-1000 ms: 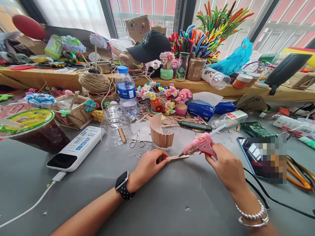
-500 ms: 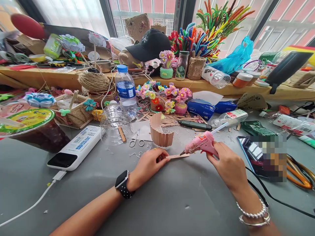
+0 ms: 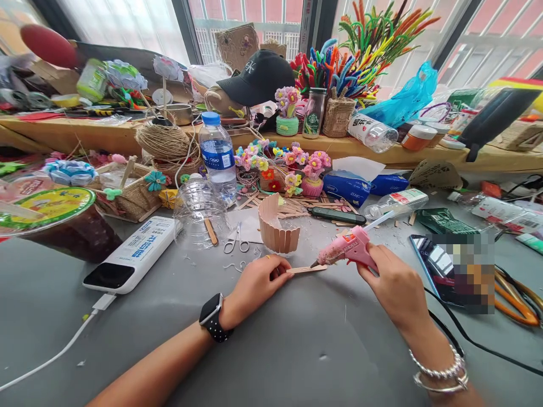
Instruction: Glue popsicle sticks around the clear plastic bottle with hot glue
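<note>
Near the middle of the grey table, my left hand [image 3: 263, 281] pinches one end of a flat wooden craft stick [image 3: 313, 269]. My right hand [image 3: 392, 282] is wrapped around the handle of a pink hot glue gun [image 3: 350, 247], with a glue stick poking out of its back. The gun's nozzle points down at the craft stick and appears to touch its upper face. Just behind, a curved cup-like piece made of upright craft sticks [image 3: 281, 237] stands on the table, its left side taller than its front.
Scissors [image 3: 236, 240] and a cut clear plastic bottle [image 3: 200, 212] lie left of the stick piece. A green utility knife [image 3: 336, 215] rests behind it. A white power bank [image 3: 131, 257] sits left, a phone [image 3: 441, 271] right. The gun's black cord [image 3: 475, 342] trails right.
Almost nothing differs. Both hands, the craft stick and the glue gun hold nearly the same positions, and the whole view has shifted very slightly.
</note>
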The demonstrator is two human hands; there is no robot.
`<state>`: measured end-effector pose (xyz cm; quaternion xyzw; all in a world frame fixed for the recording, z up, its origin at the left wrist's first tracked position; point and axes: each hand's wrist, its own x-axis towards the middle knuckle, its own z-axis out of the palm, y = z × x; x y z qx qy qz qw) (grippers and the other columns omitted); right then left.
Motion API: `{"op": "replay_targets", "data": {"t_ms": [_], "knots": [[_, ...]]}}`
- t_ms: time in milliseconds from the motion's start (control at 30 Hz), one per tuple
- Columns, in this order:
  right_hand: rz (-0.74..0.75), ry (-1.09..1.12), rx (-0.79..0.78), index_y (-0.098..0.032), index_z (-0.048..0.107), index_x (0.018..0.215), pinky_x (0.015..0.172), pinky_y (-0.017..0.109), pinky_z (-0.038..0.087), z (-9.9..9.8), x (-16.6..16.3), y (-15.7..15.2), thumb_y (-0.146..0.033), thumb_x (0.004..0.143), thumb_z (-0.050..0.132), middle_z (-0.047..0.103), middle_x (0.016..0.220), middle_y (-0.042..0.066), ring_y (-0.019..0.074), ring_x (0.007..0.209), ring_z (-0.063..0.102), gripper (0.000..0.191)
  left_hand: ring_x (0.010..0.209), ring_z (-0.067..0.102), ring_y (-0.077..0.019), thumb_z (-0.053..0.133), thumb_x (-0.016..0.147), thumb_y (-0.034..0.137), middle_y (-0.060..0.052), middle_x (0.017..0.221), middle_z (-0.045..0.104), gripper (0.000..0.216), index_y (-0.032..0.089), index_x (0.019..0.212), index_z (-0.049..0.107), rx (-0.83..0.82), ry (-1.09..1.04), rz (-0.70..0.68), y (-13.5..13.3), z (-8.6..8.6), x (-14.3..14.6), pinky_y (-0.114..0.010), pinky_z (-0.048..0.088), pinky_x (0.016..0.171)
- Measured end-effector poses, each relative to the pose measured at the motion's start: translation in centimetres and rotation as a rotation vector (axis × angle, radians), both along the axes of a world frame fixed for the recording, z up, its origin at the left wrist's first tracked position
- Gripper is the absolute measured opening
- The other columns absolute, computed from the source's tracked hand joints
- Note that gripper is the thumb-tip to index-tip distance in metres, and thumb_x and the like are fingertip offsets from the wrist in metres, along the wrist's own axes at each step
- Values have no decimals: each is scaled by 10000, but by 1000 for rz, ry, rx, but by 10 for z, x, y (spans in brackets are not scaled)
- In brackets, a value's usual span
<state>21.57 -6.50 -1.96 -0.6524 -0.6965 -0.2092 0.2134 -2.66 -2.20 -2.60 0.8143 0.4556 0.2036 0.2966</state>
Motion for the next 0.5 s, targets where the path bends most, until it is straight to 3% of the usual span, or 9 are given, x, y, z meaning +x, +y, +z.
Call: {"op": "replay_targets", "data": {"t_ms": [500], "knots": [[-5,-37,48,-153,546,860,463,234,307,1,4,0,-270,796,408,565,651,18,143,528,495,193,644,545,-120,480,795,315,-8,736,624,188,181,818,610,7,8,3,0,0,0,-198,395,568]]}}
